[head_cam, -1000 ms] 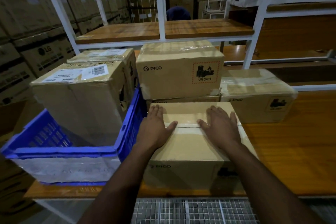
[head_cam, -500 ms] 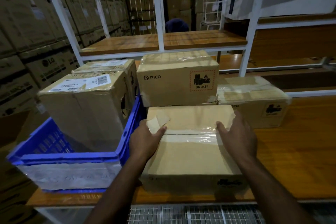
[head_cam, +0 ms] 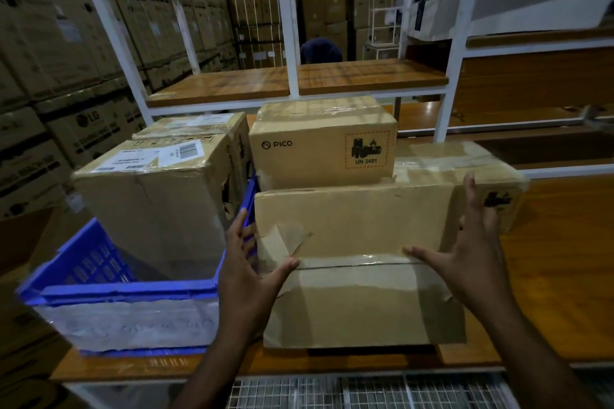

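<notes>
Blue crate (head_cam: 116,289) hems the box (head_cam: 358,226) at left; right side free.

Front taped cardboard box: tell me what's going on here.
A person has both hands on the taped brown cardboard box on the wooden shelf. The left hand lies along its left side, beside the blue plastic crate, thumb on the taped seam; the right hand flanks the right side, fingers straight. A PICO-printed cardboard box stands behind.

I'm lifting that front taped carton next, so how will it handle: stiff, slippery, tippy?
The front carton probably stays stiff: its faces look flat and uncrushed. Glossy tape across the top seam may be slick to grip, and one strip is peeling. With its wide footprint, it seems unlikely to tip.
</notes>
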The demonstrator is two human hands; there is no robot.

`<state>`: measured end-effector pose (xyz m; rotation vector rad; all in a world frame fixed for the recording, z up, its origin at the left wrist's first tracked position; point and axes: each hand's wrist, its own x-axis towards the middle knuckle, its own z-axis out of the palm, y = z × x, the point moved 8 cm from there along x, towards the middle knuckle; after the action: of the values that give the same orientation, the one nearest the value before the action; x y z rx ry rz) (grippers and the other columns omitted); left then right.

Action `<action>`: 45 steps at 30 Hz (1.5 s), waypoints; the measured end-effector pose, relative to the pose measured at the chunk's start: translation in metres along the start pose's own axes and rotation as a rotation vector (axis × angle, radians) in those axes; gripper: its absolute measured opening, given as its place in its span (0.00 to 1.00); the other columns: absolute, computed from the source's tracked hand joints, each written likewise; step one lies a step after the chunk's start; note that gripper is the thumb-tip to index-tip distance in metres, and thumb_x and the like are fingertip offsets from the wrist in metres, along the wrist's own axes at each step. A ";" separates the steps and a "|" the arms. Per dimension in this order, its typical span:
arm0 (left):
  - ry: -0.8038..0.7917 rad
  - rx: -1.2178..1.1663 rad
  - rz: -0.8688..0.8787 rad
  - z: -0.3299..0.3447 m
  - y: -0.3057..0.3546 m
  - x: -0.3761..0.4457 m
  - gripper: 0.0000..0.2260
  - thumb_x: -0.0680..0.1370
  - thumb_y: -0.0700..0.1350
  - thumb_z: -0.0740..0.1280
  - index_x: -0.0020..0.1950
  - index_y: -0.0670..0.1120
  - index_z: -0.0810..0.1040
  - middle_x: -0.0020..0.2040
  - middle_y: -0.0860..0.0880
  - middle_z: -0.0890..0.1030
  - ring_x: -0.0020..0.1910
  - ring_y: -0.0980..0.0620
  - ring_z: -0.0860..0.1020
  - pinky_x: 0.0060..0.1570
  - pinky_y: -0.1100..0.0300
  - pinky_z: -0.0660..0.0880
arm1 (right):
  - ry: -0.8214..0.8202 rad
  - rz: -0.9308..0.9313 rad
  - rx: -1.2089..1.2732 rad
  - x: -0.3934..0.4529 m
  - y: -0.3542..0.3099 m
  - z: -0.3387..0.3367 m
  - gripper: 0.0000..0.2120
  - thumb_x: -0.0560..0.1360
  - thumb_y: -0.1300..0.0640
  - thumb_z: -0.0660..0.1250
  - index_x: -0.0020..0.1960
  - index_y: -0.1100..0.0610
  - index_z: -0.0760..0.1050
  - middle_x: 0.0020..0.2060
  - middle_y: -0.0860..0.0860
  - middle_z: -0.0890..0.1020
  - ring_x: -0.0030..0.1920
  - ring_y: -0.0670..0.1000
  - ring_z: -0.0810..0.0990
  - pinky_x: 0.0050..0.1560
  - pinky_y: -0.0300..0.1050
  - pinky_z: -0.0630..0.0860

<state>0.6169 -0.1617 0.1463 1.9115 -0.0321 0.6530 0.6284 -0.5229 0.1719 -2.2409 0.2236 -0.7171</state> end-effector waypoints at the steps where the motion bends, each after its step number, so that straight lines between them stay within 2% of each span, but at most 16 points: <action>1: -0.008 0.025 0.029 -0.001 0.002 -0.001 0.52 0.64 0.54 0.82 0.79 0.66 0.54 0.70 0.63 0.70 0.66 0.65 0.72 0.60 0.60 0.75 | -0.018 -0.009 0.009 -0.002 -0.001 0.000 0.69 0.57 0.53 0.85 0.76 0.30 0.37 0.71 0.54 0.60 0.69 0.64 0.67 0.55 0.64 0.74; 6: -0.044 0.207 0.086 0.000 0.000 -0.006 0.56 0.65 0.50 0.82 0.81 0.63 0.47 0.72 0.56 0.64 0.68 0.59 0.66 0.60 0.55 0.72 | -0.054 -0.059 0.011 -0.015 -0.002 0.007 0.53 0.60 0.56 0.84 0.75 0.40 0.56 0.67 0.53 0.63 0.66 0.60 0.70 0.54 0.58 0.78; 10: -0.102 0.251 0.121 0.002 0.002 -0.013 0.52 0.64 0.62 0.78 0.81 0.59 0.51 0.67 0.61 0.63 0.64 0.61 0.68 0.53 0.66 0.72 | 0.012 -0.044 0.001 -0.024 0.002 0.000 0.44 0.59 0.50 0.84 0.69 0.45 0.64 0.65 0.52 0.64 0.63 0.58 0.71 0.50 0.53 0.79; 12: -0.101 0.307 0.150 0.002 0.011 -0.013 0.52 0.63 0.68 0.74 0.81 0.57 0.54 0.68 0.59 0.64 0.64 0.60 0.68 0.51 0.67 0.71 | 0.010 -0.098 -0.046 -0.024 -0.007 -0.003 0.41 0.58 0.46 0.83 0.65 0.49 0.67 0.65 0.53 0.64 0.65 0.59 0.69 0.54 0.54 0.78; 14: -0.078 0.376 0.215 0.003 0.025 -0.010 0.50 0.64 0.70 0.71 0.80 0.55 0.56 0.75 0.54 0.61 0.70 0.58 0.65 0.59 0.60 0.72 | -0.049 -0.206 -0.153 -0.023 -0.023 0.001 0.38 0.59 0.43 0.82 0.64 0.50 0.71 0.71 0.54 0.64 0.72 0.58 0.62 0.67 0.61 0.70; 16: -0.071 0.447 0.345 0.009 0.048 -0.005 0.47 0.67 0.70 0.71 0.80 0.52 0.60 0.79 0.52 0.60 0.78 0.54 0.58 0.72 0.51 0.65 | -0.111 -0.363 -0.286 -0.024 -0.046 0.010 0.35 0.62 0.36 0.77 0.64 0.49 0.74 0.74 0.53 0.65 0.78 0.55 0.56 0.76 0.63 0.53; 18: -0.112 0.544 0.483 0.023 0.071 -0.002 0.42 0.72 0.70 0.68 0.79 0.50 0.63 0.80 0.50 0.62 0.81 0.53 0.52 0.79 0.45 0.54 | -0.208 -0.469 -0.347 -0.027 -0.067 0.025 0.34 0.66 0.28 0.66 0.65 0.46 0.75 0.73 0.48 0.69 0.77 0.49 0.58 0.77 0.61 0.44; 20: -0.250 0.611 0.505 0.044 0.079 0.001 0.40 0.74 0.71 0.62 0.80 0.50 0.61 0.80 0.52 0.62 0.81 0.56 0.50 0.80 0.48 0.49 | -0.323 -0.501 -0.351 -0.031 -0.083 0.041 0.38 0.69 0.25 0.52 0.69 0.45 0.71 0.72 0.45 0.71 0.75 0.43 0.61 0.78 0.55 0.42; 23: -0.414 0.759 0.438 0.068 0.068 0.001 0.39 0.75 0.73 0.52 0.82 0.53 0.56 0.81 0.53 0.58 0.80 0.58 0.53 0.79 0.54 0.48 | -0.379 -0.503 -0.356 -0.036 -0.091 0.057 0.41 0.70 0.25 0.43 0.75 0.46 0.65 0.75 0.43 0.67 0.75 0.40 0.59 0.77 0.46 0.44; 28: -0.401 0.831 0.426 0.073 0.065 0.000 0.34 0.79 0.69 0.53 0.80 0.54 0.60 0.80 0.54 0.63 0.79 0.57 0.58 0.79 0.54 0.51 | -0.307 -0.433 -0.275 -0.032 -0.091 0.054 0.35 0.74 0.30 0.47 0.69 0.47 0.74 0.68 0.44 0.77 0.69 0.44 0.70 0.72 0.45 0.59; 30: -0.393 0.764 0.400 0.070 0.071 0.003 0.31 0.79 0.67 0.51 0.78 0.53 0.66 0.78 0.54 0.67 0.77 0.58 0.63 0.77 0.56 0.54 | -0.257 -0.429 -0.287 -0.023 -0.099 0.052 0.26 0.77 0.34 0.53 0.61 0.47 0.79 0.57 0.45 0.82 0.59 0.45 0.77 0.61 0.44 0.69; 33: -0.415 0.616 0.357 0.069 0.081 0.019 0.26 0.81 0.60 0.49 0.74 0.51 0.73 0.74 0.53 0.73 0.72 0.57 0.69 0.68 0.61 0.60 | -0.197 -0.444 -0.384 -0.002 -0.115 0.058 0.15 0.80 0.43 0.60 0.54 0.49 0.81 0.46 0.46 0.81 0.46 0.45 0.75 0.45 0.42 0.72; 37: -0.554 0.705 0.373 0.096 0.078 0.036 0.23 0.85 0.53 0.50 0.79 0.49 0.64 0.79 0.50 0.65 0.78 0.56 0.61 0.76 0.58 0.53 | -0.372 -0.527 -0.347 0.000 -0.125 0.087 0.17 0.81 0.49 0.59 0.69 0.49 0.74 0.64 0.48 0.79 0.63 0.48 0.75 0.63 0.46 0.69; 39: -0.578 0.766 0.372 0.103 0.070 0.038 0.24 0.85 0.53 0.50 0.80 0.49 0.61 0.80 0.50 0.62 0.79 0.56 0.59 0.78 0.56 0.50 | -0.387 -0.539 -0.336 -0.001 -0.122 0.091 0.19 0.81 0.49 0.59 0.70 0.49 0.73 0.67 0.47 0.77 0.67 0.47 0.73 0.67 0.46 0.67; 42: -0.579 0.760 0.383 0.103 0.067 0.040 0.24 0.84 0.53 0.51 0.80 0.49 0.63 0.80 0.51 0.64 0.78 0.56 0.60 0.77 0.56 0.51 | -0.391 -0.478 -0.368 0.017 -0.120 0.093 0.16 0.79 0.46 0.60 0.64 0.46 0.78 0.58 0.46 0.83 0.56 0.49 0.79 0.53 0.47 0.76; 45: -0.547 0.747 0.337 0.093 0.066 0.052 0.24 0.84 0.54 0.55 0.79 0.50 0.65 0.79 0.51 0.65 0.77 0.56 0.61 0.77 0.56 0.53 | -0.401 -0.407 -0.398 0.036 -0.118 0.093 0.14 0.79 0.44 0.61 0.56 0.48 0.82 0.51 0.47 0.84 0.51 0.50 0.79 0.47 0.46 0.73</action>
<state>0.6802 -0.2563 0.1988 2.8021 -0.5309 0.3533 0.7030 -0.3964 0.2194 -2.7958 -0.3229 -0.4318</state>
